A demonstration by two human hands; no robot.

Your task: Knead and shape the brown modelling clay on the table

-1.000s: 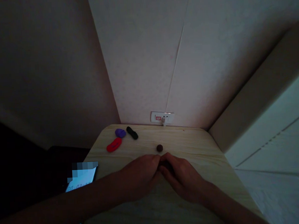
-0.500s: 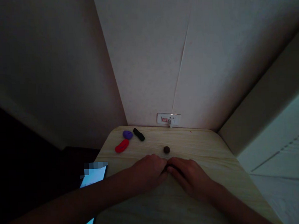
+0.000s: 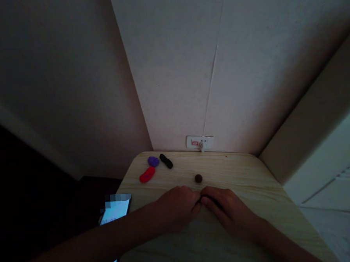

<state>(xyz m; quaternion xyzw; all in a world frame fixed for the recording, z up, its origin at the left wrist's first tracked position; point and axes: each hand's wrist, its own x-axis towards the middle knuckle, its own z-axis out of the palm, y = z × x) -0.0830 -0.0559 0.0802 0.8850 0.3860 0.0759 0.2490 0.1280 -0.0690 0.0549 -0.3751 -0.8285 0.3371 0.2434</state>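
- The left hand (image 3: 177, 207) and the right hand (image 3: 230, 208) meet fingertip to fingertip above the desk (image 3: 220, 165).
- The fingers of both hands are bent inward; whether they grasp anything in the shadow between them, I cannot tell.
- A small brown ball (image 3: 198, 178) sits on the desk just beyond the meeting fingertips, apart from them.
- Farther left lie a red piece (image 3: 147, 174), a purple lump (image 3: 153, 161) and a black piece (image 3: 166, 161).
- A lit phone (image 3: 117, 209) shows partly behind the left forearm.
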